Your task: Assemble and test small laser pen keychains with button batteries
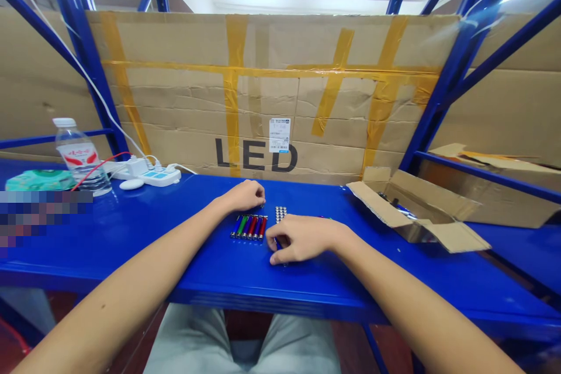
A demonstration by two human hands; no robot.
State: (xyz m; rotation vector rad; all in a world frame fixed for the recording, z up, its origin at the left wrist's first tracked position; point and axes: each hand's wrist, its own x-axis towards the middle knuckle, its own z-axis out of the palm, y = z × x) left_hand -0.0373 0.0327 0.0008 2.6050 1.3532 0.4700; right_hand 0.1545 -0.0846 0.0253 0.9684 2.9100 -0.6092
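My left hand [246,195] is closed in a pinch just behind a row of slim metal tubes. A tiny silver piece [263,205] shows at its fingertips, too small to name. The tubes [248,227] lie side by side in blue, green, purple and red, with silver ends. Beside them, small round silver pieces [280,211] stand in neat rows, partly hidden by my right hand [302,238]. That hand hovers low over the table with bent fingers, its thumb apart from the index finger. Whatever lies beneath its palm is mostly hidden.
An open cardboard box [412,204] with dark and blue parts sits at the right. A water bottle [83,158], a green packet [40,180] and a white power strip [153,175] are at the left. A large cardboard sheet [188,111] stands behind the blue table [210,277].
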